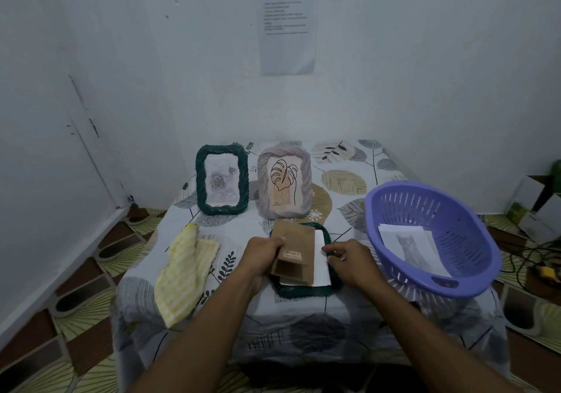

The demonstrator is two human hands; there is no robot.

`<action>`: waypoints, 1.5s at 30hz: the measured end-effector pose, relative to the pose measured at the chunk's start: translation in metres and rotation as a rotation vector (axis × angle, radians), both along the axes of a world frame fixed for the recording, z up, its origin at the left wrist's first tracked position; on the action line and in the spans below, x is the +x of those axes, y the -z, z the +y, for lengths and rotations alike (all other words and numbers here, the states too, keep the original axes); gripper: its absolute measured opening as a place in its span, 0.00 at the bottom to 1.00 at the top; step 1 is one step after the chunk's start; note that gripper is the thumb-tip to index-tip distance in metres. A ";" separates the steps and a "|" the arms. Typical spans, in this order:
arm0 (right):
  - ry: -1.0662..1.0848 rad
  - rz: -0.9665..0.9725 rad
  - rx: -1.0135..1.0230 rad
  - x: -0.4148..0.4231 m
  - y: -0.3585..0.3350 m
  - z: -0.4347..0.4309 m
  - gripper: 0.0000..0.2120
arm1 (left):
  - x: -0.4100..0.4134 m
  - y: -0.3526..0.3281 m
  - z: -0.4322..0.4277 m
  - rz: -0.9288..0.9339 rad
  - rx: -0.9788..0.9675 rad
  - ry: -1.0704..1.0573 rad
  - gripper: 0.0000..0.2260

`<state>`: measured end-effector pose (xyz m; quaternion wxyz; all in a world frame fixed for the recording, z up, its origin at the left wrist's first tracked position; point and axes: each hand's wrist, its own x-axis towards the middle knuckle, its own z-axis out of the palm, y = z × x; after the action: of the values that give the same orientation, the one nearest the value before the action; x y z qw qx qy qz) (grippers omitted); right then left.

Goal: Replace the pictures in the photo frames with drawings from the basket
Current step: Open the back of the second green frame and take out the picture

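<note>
A dark green frame (303, 292) lies face down near the table's front edge. My left hand (261, 256) grips its brown cardboard backing (296, 248) at the left side, lifted partly off the frame. A white sheet (321, 259) shows under the backing, and my right hand (349, 259) pinches its right edge. Two frames stand upright behind: a dark green one (222, 179) with a faded rose picture and a pale pink one (284, 181) with a leaf drawing. The purple basket (467, 274) at the right holds drawings, a cat drawing (409, 248) on top.
A yellow-and-white striped cloth (182, 268) lies at the table's left front. The small table wears a leaf-print cover (343, 180) and stands against a white wall. White boxes (534, 207) and cables (528, 259) sit on the floor at the right.
</note>
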<state>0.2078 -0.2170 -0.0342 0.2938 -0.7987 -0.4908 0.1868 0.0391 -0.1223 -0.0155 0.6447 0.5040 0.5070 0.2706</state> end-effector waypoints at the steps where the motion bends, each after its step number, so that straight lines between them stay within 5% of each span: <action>1: -0.018 -0.019 -0.008 0.000 0.001 0.001 0.14 | -0.002 -0.003 0.001 -0.022 0.001 -0.017 0.08; 6: -0.025 -0.065 -0.023 0.000 0.003 0.003 0.13 | -0.032 -0.009 0.019 -0.077 0.084 -0.133 0.08; 11: -0.025 -0.121 -0.041 -0.007 0.006 0.006 0.13 | -0.064 0.006 0.033 0.072 0.123 -0.207 0.09; 19: -0.016 -0.162 -0.042 -0.010 0.005 0.006 0.12 | -0.069 0.021 0.033 0.459 0.458 -0.078 0.07; 33: -0.007 -0.152 -0.055 -0.011 0.005 0.006 0.13 | -0.062 0.025 0.026 0.551 0.607 0.024 0.14; 42: 0.029 -0.206 -0.097 -0.011 0.007 0.009 0.08 | -0.017 0.029 0.010 0.658 0.728 0.224 0.09; 45: 0.083 -0.174 -0.077 -0.012 0.012 0.014 0.19 | -0.009 0.035 0.004 0.749 0.774 0.235 0.13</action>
<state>0.1959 -0.2026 -0.0464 0.2264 -0.8422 -0.4735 0.1231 0.0304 -0.1181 -0.0509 0.2136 0.8194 0.5055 0.1656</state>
